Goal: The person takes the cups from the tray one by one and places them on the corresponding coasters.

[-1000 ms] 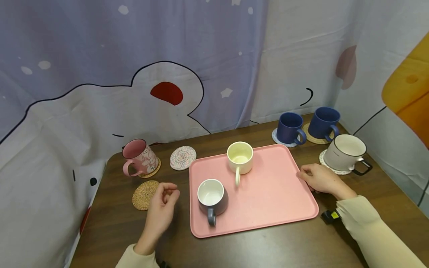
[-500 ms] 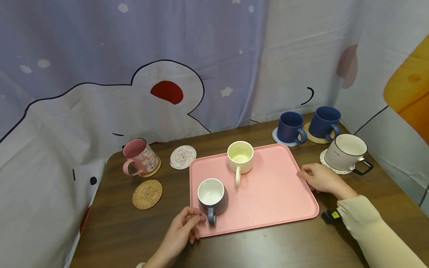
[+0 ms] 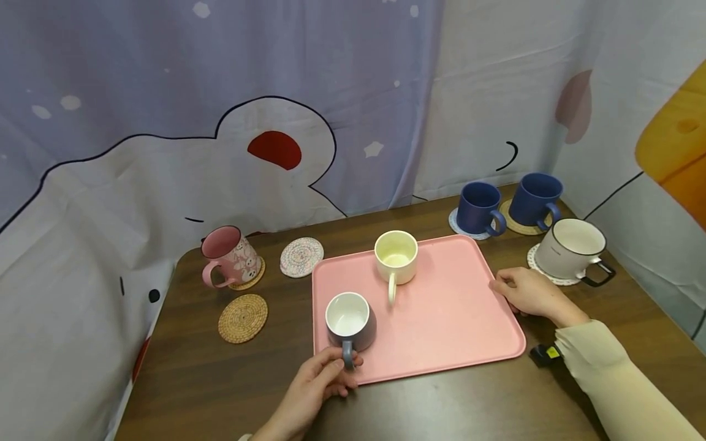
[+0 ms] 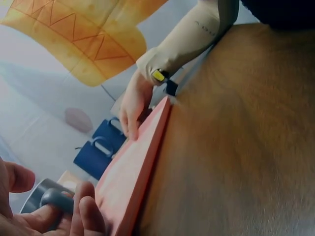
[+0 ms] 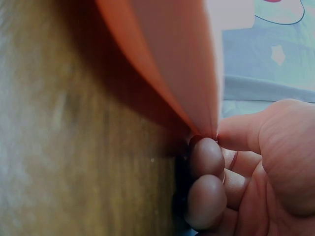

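A dark grey mug [image 3: 365, 334] with a white inside stands upright on the pink tray [image 3: 447, 321], near its front left corner. My left hand [image 3: 311, 383] is at its handle, fingers hooked round it; in the left wrist view the thumb stands apart from the handle [image 4: 58, 200]. Farther back on the tray is a cream mug [image 3: 405, 271], its handle toward me. My right hand [image 3: 532, 293] pinches the tray's right edge, and in the right wrist view thumb and fingertips [image 5: 207, 156] meet at the rim.
Left on the wooden table are a pink patterned mug [image 3: 239, 260] on a coaster, a woven coaster [image 3: 242, 318] and a round multicoloured coaster [image 3: 301, 257]. Two blue mugs [image 3: 477, 208] and a white mug [image 3: 565, 251] stand on coasters at the back right. A curtain [image 3: 353, 122] hangs behind.
My left hand has come from beside the woven coaster, forward and right, to the grey mug's handle. The right hand has stayed at the tray's edge.
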The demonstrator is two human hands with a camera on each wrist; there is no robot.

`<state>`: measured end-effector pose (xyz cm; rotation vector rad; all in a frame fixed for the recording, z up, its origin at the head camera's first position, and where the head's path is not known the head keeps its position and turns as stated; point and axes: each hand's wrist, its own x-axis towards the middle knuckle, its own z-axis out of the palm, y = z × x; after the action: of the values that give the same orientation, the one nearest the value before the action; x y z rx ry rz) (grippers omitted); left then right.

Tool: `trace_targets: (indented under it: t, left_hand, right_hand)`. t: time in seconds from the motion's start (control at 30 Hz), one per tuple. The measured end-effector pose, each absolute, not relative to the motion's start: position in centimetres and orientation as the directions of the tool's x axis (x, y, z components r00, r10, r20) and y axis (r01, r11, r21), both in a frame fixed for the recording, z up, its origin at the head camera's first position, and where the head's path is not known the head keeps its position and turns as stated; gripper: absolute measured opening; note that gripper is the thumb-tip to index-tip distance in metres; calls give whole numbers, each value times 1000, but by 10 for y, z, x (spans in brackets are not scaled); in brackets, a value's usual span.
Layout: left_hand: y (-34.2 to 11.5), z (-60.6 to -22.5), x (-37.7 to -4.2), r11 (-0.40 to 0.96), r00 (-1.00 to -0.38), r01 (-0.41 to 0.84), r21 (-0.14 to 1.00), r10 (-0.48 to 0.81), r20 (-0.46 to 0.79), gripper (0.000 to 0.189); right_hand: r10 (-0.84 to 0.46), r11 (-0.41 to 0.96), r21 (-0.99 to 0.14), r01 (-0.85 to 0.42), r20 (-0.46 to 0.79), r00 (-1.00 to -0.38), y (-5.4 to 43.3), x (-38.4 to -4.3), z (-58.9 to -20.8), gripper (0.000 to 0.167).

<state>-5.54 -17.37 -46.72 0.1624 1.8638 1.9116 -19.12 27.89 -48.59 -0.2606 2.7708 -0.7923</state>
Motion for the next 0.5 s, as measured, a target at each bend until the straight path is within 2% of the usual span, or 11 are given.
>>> trace_targets:
  t: [0.17, 0.5]
  left_hand:
    - [-166, -468, -55, 18, -883, -264, 964, 397, -249, 44]
    - [-157, -468, -55, 36, -924, -290, 956, 249, -289, 40]
  right_hand:
    - [-235, 838, -536, -102, -187, -954, 278, -191, -485, 25]
    - [-243, 833, -543, -110, -181, -953, 279, -192, -488, 24]
